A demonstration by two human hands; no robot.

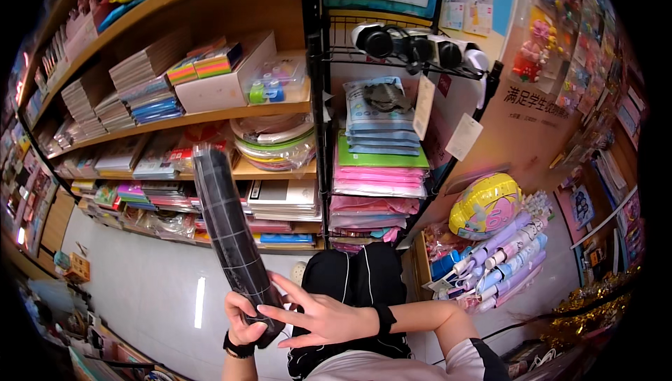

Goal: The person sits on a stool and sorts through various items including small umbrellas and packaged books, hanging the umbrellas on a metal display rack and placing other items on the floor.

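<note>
A long black bundle with white grid lines, apparently a folded umbrella in a clear sleeve point(233, 239), slants up and left in front of me. My left hand point(244, 318) grips its lower end, with the thumb across the near face. My right hand point(325, 318) lies against the same end from the right. Its fingers are spread, and fingertips touch the dark surface. Where the right thumb rests is hard to tell. Black wristbands circle both wrists. The far end of the bundle stands before the shelves, apart from my hands.
Wooden shelves point(231, 113) hold stacked notebooks and boxes. A black wire rack point(328, 61) carries folded umbrellas with hanging tags point(464, 137) above packaged pink, green and blue goods point(380, 160). Pastel umbrellas point(504, 265) and a yellow foil balloon point(485, 205) fill a box at right.
</note>
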